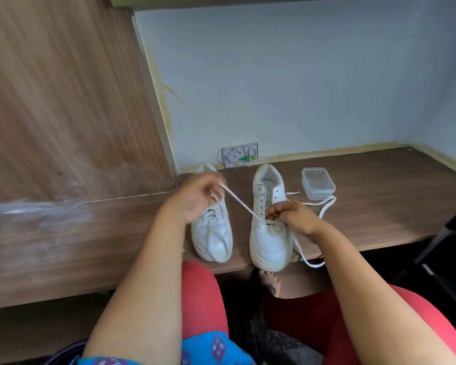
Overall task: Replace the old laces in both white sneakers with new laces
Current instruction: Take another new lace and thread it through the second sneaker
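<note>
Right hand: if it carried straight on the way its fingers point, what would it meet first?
Probably the left sneaker, past the eyelets of the right sneaker that the right hand works on; depth is unclear.

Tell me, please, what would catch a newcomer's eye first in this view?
First the taut lace, stretched between the left hand, raised over the left sneaker, and the right hand, which pinches it at the lower eyelets of the right sneaker. Then the clear plastic container on the wooden desk, right of the shoes, with a loose lace curling before it.
</note>
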Demonstrator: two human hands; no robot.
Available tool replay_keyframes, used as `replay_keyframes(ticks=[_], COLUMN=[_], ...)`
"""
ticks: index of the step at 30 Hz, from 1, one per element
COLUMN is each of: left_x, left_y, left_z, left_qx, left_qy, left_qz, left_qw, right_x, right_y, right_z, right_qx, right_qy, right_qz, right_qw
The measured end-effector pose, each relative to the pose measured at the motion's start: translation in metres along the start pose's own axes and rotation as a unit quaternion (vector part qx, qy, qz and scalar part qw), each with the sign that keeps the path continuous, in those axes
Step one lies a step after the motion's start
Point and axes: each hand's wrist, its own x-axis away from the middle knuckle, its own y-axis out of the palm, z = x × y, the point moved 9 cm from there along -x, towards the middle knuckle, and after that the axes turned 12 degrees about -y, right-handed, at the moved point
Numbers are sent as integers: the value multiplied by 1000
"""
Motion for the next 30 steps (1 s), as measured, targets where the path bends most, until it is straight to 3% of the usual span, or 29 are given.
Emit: replay_keyframes(ticks=[1, 2, 3, 4, 5, 7, 12, 13, 14, 16, 18, 20, 21, 25, 28, 30], left_x=[7, 13, 17, 18, 12, -11, -48, -49, -49, -40, -27, -18, -15, -21, -32, -38], left_y=[-24, -45, -62, -67, -61, -31, 47, 51, 53, 51, 32, 7, -3, -14, -5, 3], left_z=[9, 14, 19, 21, 17, 0, -53, -62, -66, -57, -38, -28, -30, -57, -53, -54], left_qx=[111, 120, 29, -128, -301, -528, -693, -696, -674, -590, -495, -442, -452, -589, -607, -587], left_qy=[25, 51, 64, 45, 10, -28, -40, -52, -56, -53, -37, -34, -53, -141, -115, -98], left_qz=[46, 112, 203, 279, 307, 274, 79, 52, 30, 7, 29, 56, 63, 35, 61, 74], left_qw=[992, 985, 977, 951, 903, 803, 715, 714, 736, 806, 868, 895, 888, 795, 784, 800], right_x=[0, 0, 0, 0, 0, -1, 0, 0, 0, 1, 0, 0, 1, 4, 11, 17], right_y=[0, -1, 0, 0, 0, 0, 1, 1, 1, 0, 0, 1, 1, -4, -30, -43], right_z=[-1, -1, -1, -1, 0, 1, 1, 1, 0, -2, -3, -3, -4, -6, -16, -20], right_qx=[4, 8, 9, 9, 6, 1, -5, -6, -6, -1, 4, 7, 10, 16, 64, 171], right_qy=[0, 1, 1, 1, 1, 3, -7, -8, -9, -11, -13, -12, -12, -15, -43, -37], right_qz=[1, 3, 4, 6, 6, 6, 4, 4, 4, 5, 4, -2, -5, 8, 75, 71], right_qw=[1000, 1000, 1000, 1000, 1000, 1000, 1000, 1000, 1000, 1000, 1000, 1000, 1000, 1000, 994, 982])
